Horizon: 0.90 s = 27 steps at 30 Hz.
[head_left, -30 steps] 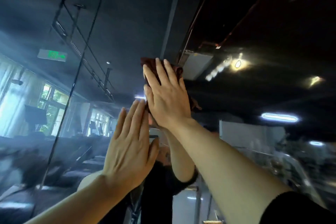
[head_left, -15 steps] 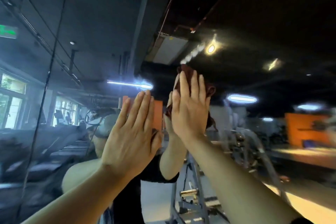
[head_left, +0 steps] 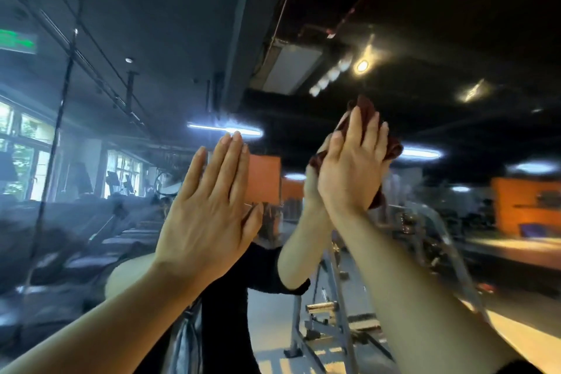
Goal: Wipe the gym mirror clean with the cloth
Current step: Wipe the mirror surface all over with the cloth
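The gym mirror (head_left: 455, 39) fills the whole view and reflects a dark ceiling with lights. A dark red cloth (head_left: 393, 147) is flattened against the glass right of centre. My right hand (head_left: 352, 167) presses it with straight fingers, and only the cloth's edges show around the hand. My left hand (head_left: 209, 212) lies flat on the glass to the left of it, fingers together, holding nothing. The reflection of my right arm meets the hand at the cloth.
A vertical seam between mirror panels (head_left: 57, 136) runs down the left. Reflected in the glass are treadmills (head_left: 91, 237) at lower left, a metal rack (head_left: 328, 313) at the bottom centre and orange walls (head_left: 525, 203) at the right.
My right hand has slid the cloth to the right across the glass and slightly down from the earliest frame. My left hand stays flat on the mirror. The view has shifted right.
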Available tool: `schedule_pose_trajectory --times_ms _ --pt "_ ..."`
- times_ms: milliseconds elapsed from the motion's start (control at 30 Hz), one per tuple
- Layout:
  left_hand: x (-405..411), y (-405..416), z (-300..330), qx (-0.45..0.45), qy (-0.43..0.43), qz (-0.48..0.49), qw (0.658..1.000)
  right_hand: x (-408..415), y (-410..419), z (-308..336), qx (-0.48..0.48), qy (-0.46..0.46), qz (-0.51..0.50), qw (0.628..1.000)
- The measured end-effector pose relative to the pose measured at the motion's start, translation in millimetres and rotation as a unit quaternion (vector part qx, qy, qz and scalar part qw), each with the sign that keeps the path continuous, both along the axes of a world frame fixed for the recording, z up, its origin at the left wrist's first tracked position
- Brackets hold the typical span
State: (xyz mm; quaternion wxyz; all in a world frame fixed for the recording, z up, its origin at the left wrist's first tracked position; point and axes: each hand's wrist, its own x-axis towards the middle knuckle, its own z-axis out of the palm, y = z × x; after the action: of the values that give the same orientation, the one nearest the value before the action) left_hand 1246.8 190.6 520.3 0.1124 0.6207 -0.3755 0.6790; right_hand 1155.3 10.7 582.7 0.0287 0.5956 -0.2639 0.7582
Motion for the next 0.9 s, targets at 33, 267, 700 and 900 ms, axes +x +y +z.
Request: schedule_pose_trajectory --times_ms 33,267,700,900 --pt "0 0 0 -0.003 -0.004 0.001 1.0 5 11 -5 -0.009 0.009 0.005 1.0" --pt "-1 1 0 0.006 0.01 0.03 0.999 -24 -21 -16 -0.308 0.258 0.039 0.915" --pt "-35 -22 -11 -0.008 0.037 0.012 0.999 -21 -13 -31 -0.252 0.218 0.024 0.942" --pt "-73 -73 -38 0.064 -0.013 -0.054 0.996 -76 -117 -18 -0.234 0.222 0.039 0.946"
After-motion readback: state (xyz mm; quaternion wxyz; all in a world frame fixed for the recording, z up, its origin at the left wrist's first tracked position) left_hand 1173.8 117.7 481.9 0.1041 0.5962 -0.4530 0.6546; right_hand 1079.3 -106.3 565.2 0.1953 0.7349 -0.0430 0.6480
